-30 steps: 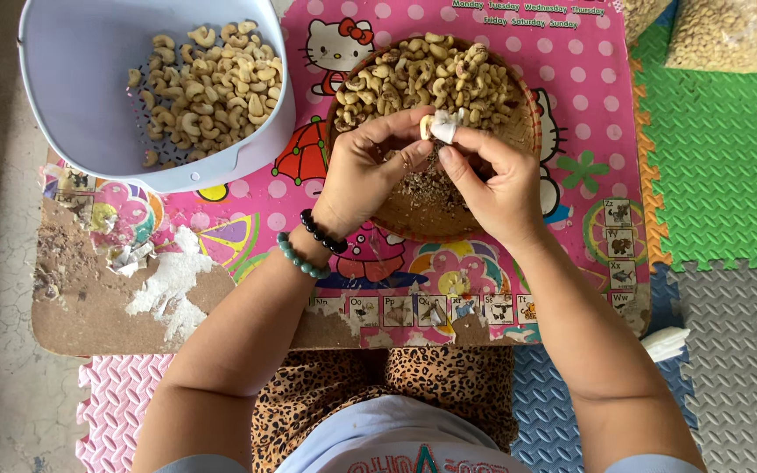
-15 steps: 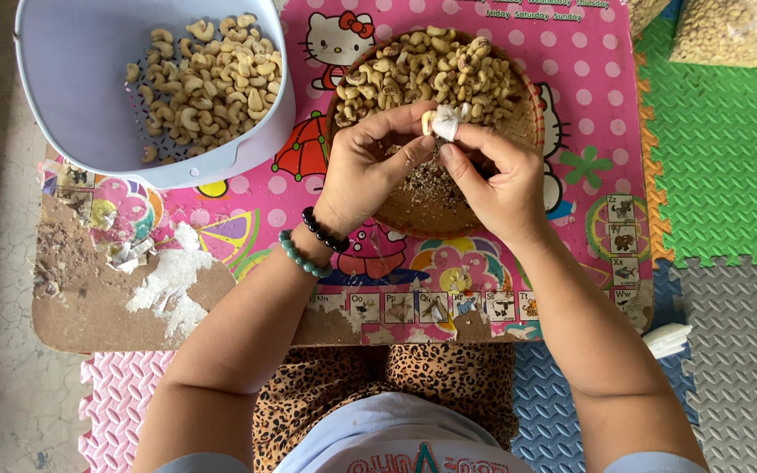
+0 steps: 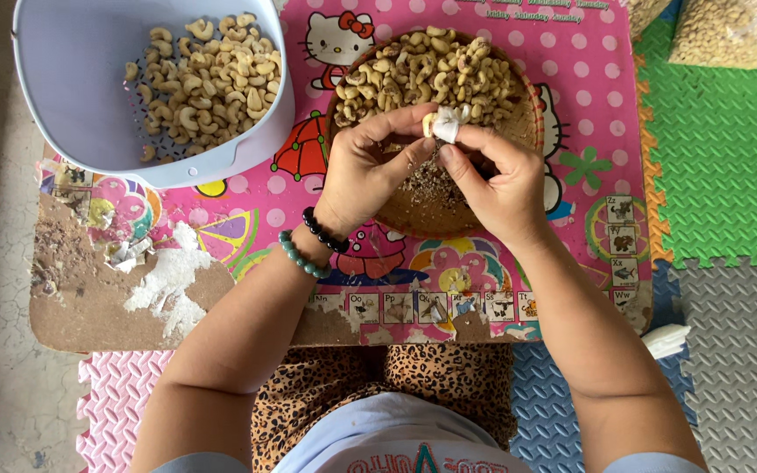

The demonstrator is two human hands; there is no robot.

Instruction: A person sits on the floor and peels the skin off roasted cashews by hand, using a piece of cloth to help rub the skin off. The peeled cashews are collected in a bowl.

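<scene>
The tabletop [image 3: 571, 105], a low board with a pink dotted cartoon covering that is peeling away to bare brown at the lower left of the frame, is filling most of the view, and it is sitting on coloured foam floor mats [image 3: 729, 166]. At the upper left a pale lavender tub [image 3: 72, 88] is resting on it, holding a loose heap of pale cashew kernels [image 3: 212, 74]. Just right of centre near the top, a round woven basket [image 3: 422, 210] is carrying a pile of darker, unpeeled-looking cashews [image 3: 431, 70], with fine skin scraps gathering on its bare lower half. A clear bag of nuts [image 3: 729, 31] is lying at the upper right corner. Both hands are working close together over the basket: the left hand [image 3: 365, 171], with dark and green bead bracelets at the wrist, and the right hand [image 3: 497, 180] are meeting at the fingertips, pinching a single cashew [image 3: 431, 124], the right thumb wrapped in white tape [image 3: 449, 124]. By the look of it the step in hand is peeling or scraping the skin off this one nut; the next move would call for a firm pinch and a careful twist so the kernel stays whole.
</scene>
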